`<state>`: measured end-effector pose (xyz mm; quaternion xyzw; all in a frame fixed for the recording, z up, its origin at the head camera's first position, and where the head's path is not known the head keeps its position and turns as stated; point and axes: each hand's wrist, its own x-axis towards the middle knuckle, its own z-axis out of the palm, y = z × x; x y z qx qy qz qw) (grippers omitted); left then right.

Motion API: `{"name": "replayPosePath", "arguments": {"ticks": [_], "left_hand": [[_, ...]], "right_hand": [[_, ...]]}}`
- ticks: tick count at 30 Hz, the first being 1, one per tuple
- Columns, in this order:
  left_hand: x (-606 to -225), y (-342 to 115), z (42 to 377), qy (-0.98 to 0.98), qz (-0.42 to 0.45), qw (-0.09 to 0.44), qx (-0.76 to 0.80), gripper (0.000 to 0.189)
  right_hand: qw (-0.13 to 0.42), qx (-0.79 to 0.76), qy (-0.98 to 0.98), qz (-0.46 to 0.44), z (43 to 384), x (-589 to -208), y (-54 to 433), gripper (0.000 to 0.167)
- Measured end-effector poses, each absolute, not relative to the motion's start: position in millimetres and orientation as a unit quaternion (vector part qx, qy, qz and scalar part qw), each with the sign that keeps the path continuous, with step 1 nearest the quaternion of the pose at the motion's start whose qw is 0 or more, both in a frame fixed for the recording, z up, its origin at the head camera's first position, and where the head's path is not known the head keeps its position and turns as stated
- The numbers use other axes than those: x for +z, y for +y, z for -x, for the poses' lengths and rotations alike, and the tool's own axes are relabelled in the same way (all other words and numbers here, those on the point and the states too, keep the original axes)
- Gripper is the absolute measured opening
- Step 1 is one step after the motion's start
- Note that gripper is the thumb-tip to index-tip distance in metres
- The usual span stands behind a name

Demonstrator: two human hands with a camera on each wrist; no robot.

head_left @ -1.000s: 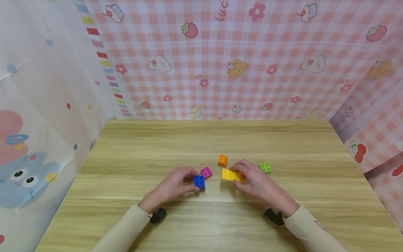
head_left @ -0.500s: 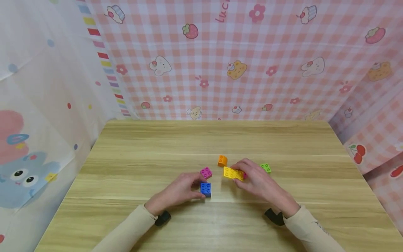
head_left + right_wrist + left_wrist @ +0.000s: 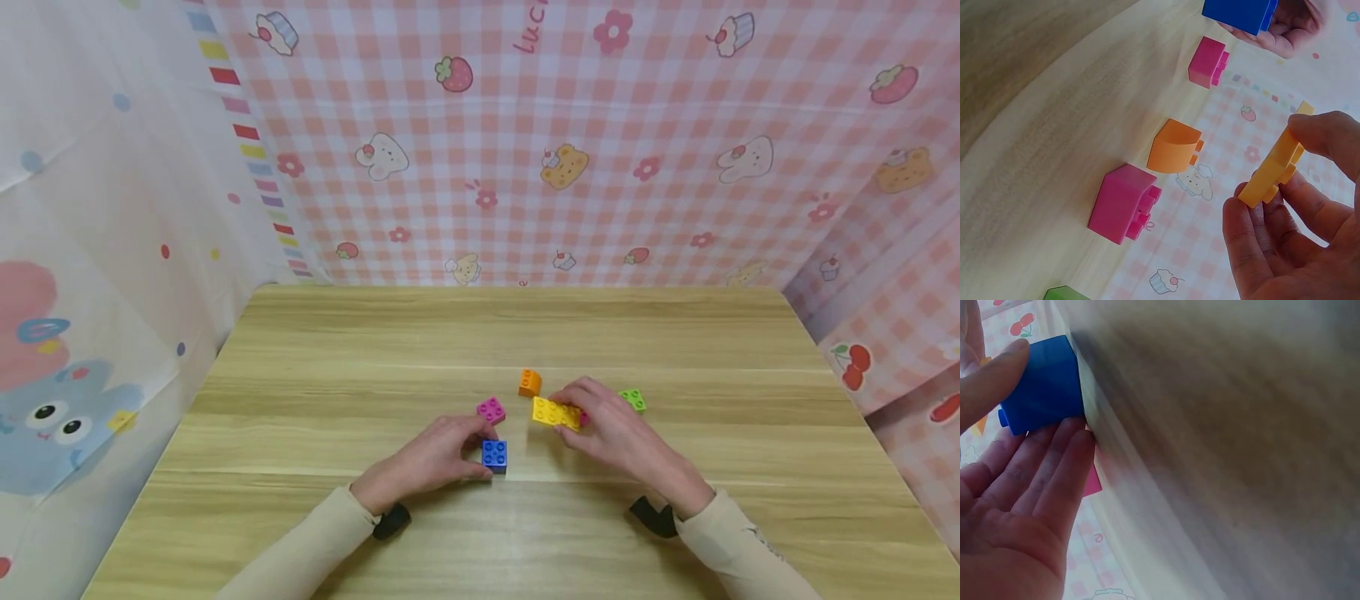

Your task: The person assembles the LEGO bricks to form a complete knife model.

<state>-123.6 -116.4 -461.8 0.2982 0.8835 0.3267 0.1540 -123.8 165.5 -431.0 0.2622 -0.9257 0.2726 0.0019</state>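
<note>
My left hand (image 3: 427, 460) pinches a blue toy building brick (image 3: 494, 456) between thumb and fingers. In the left wrist view, the brick's lower face lies right at the wooden tabletop. My right hand (image 3: 622, 433) holds a thin yellow building brick (image 3: 551, 411) above the table, studs facing up; its right end is partly covered by the fingers. The right wrist view shows a space between this yellow brick and the table. Below the right hand stands a pink brick (image 3: 1119, 203), mostly hidden in the head view. Another pink brick (image 3: 491, 411) sits just beyond the blue one.
An orange brick (image 3: 529, 382) with a curved side stands beyond the yellow one. Right of it lies a green brick (image 3: 633, 400), partly behind my right hand. The wooden table (image 3: 360, 333) ends at a pink checked cloth (image 3: 420, 192) at the back.
My left hand has moved the blue brick right and toward me, away from the near pink brick. The right hand with the yellow brick has shifted only slightly.
</note>
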Motion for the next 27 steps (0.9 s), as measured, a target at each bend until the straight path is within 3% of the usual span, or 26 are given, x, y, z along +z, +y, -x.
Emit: {"name": "replayPosePath", "arguments": {"ticks": [7,13,27], "left_hand": [[-463,-119,123,0.881,-0.301,0.164,0.326,0.052],[-462,-125,124,0.859,-0.294,0.204,0.367,0.067],[-464,-142,121,0.810,-0.262,0.259,0.457,0.061]], "right_hand": [[0.002,0.269,-0.926,-0.266,122,-432,162,0.035],[-0.002,0.272,-0.923,-0.271,119,-432,158,0.036],[0.000,0.266,-0.915,-0.303,115,-436,144,0.036]]}}
